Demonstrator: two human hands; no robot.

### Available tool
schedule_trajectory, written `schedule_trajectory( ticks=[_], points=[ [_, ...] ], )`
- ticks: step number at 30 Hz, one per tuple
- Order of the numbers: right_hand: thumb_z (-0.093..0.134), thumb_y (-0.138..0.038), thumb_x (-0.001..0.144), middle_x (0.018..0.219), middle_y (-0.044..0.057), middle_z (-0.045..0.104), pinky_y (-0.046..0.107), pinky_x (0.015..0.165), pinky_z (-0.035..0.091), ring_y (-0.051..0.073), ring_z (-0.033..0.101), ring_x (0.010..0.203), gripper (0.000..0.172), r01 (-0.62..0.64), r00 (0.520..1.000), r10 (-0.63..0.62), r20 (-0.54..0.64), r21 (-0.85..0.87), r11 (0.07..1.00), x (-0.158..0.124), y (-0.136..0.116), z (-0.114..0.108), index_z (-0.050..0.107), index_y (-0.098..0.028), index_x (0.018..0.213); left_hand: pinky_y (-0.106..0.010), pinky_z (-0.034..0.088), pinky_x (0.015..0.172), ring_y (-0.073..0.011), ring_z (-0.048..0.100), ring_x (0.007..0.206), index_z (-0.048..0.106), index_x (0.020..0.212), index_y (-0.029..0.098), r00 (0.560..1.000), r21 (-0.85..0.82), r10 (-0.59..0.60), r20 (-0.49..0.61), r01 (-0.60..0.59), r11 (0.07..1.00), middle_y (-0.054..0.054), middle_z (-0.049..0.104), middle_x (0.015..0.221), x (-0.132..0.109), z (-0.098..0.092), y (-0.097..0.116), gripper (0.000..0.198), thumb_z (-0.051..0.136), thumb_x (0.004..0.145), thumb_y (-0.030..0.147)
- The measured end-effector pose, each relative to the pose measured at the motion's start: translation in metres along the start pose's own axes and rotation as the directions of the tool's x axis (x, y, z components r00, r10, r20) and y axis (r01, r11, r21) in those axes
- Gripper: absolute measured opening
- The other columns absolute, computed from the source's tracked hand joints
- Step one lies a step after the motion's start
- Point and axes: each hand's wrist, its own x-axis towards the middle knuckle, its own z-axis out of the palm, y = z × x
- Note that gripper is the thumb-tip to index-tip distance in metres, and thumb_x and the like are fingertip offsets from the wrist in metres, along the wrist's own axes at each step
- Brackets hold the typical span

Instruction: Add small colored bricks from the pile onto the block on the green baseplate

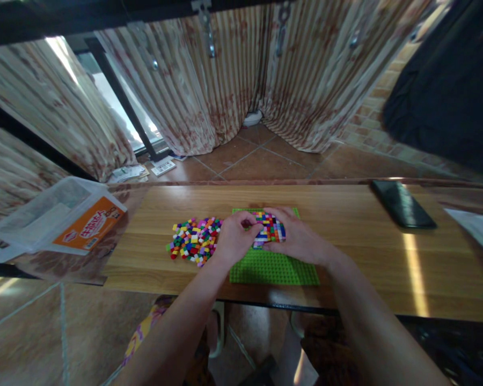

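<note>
A block of multicoloured toy bricks point(270, 227) sits on the far part of a green studded baseplate point(276, 268). My left hand point(237, 236) is at the left side of the block, thumb and forefinger pinched together at its edge. Whatever is between those fingertips is too small to make out. My right hand point(298, 236) curves around the block's right side, fingers at the far edge and thumb at the near edge. Close to my left hand lies a loose pile of small coloured bricks point(193, 241), partly hidden behind it.
The baseplate lies on a long wooden table point(346, 214). A black phone point(402, 205) rests at the right, with white paper point(477, 230) beyond it. At the left stands a clear plastic box point(44, 214) with an orange label. Curtains point(225, 86) hang behind.
</note>
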Motion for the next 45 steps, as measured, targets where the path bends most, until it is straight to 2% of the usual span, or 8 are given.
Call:
schedule_trajectory(
  ticks=[10,13,16,20,25,30,35,45],
  points=[
    [0.078,-0.040,0.068,0.131,0.012,0.052,0.051,0.106,0.042,0.030,0.054,0.121,0.081,0.032,0.999,-0.033,-0.031,-0.005,0.999,0.001,0.003,0.003,0.044,-0.024,0.140,-0.025,0.045,0.066,-0.0125,0.059,0.066,0.064,0.068,0.017,0.999,0.004,0.016,-0.035,-0.016,1.000,0.002,0.064,0.067,-0.003,0.003,0.001,0.008,0.067,0.076,0.017],
    [0.079,-0.041,0.069,0.131,0.012,0.053,0.051,0.106,0.042,0.030,0.054,0.121,0.081,0.030,0.999,-0.031,-0.024,-0.009,0.999,0.001,0.003,0.002,0.044,-0.024,0.140,-0.025,0.047,0.068,-0.0124,0.059,0.066,0.066,0.070,0.017,0.999,-0.028,0.048,0.006,-0.048,0.998,0.001,0.066,0.068,-0.001,-0.002,-0.001,0.007,0.066,0.077,0.018],
    [0.078,-0.043,0.070,0.133,0.012,0.052,0.051,0.108,0.040,0.030,0.053,0.123,0.082,0.018,1.000,-0.018,-0.018,-0.009,1.000,0.000,0.002,0.001,0.043,-0.024,0.141,-0.026,0.048,0.068,-0.0128,0.061,0.067,0.067,0.072,0.016,0.997,-0.038,0.075,0.032,-0.074,0.997,0.000,0.068,0.069,0.004,-0.017,-0.007,0.011,0.062,0.080,0.021],
    [0.076,-0.045,0.072,0.136,0.013,0.050,0.050,0.109,0.039,0.030,0.051,0.125,0.081,0.005,1.000,-0.005,-0.005,-0.009,1.000,-0.001,0.002,0.001,0.041,-0.023,0.143,-0.024,0.049,0.064,-0.0130,0.063,0.067,0.069,0.077,0.016,0.994,-0.013,0.051,0.095,-0.050,0.999,-0.001,0.071,0.073,0.012,-0.054,-0.022,0.012,0.058,0.080,0.020],
    [0.074,-0.048,0.074,0.138,0.013,0.049,0.051,0.109,0.039,0.031,0.050,0.126,0.082,0.015,1.000,-0.015,0.000,-0.013,1.000,-0.001,0.002,0.000,0.040,-0.024,0.145,-0.027,0.051,0.072,-0.0158,0.066,0.073,0.073,0.077,0.017,0.969,0.282,0.054,0.242,-0.123,0.951,-0.003,0.074,0.077,0.011,-0.086,-0.038,0.014,0.060,0.074,0.014],
    [0.076,-0.046,0.074,0.137,0.012,0.049,0.052,0.110,0.039,0.031,0.050,0.127,0.082,0.016,1.000,-0.016,0.000,-0.022,1.000,-0.001,0.002,0.000,0.040,-0.027,0.144,-0.032,0.050,0.081,-0.0186,0.064,0.082,0.075,0.077,0.022,0.954,0.451,0.087,0.287,-0.215,0.866,-0.004,0.071,0.085,0.006,-0.078,-0.036,0.019,0.060,0.072,0.011],
    [0.075,-0.047,0.075,0.138,0.013,0.048,0.049,0.110,0.039,0.030,0.050,0.127,0.082,-0.001,1.000,0.001,0.010,-0.033,0.999,-0.002,0.002,0.000,0.039,-0.024,0.145,-0.037,0.047,0.086,-0.0231,0.062,0.089,0.075,0.076,0.024,0.954,0.526,0.083,0.288,-0.230,0.819,-0.005,0.070,0.086,0.005,-0.067,-0.030,0.019,0.063,0.070,0.010],
    [0.077,-0.043,0.073,0.137,0.013,0.048,0.049,0.112,0.037,0.031,0.049,0.128,0.083,-0.002,1.000,0.002,0.008,-0.019,1.000,-0.002,-0.001,-0.001,0.039,-0.024,0.144,-0.034,0.046,0.079,-0.0229,0.063,0.083,0.073,0.071,0.021,0.958,0.587,0.056,0.281,-0.218,0.780,-0.006,0.069,0.080,0.005,-0.062,-0.024,0.018,0.059,0.074,0.010]
  ],
)
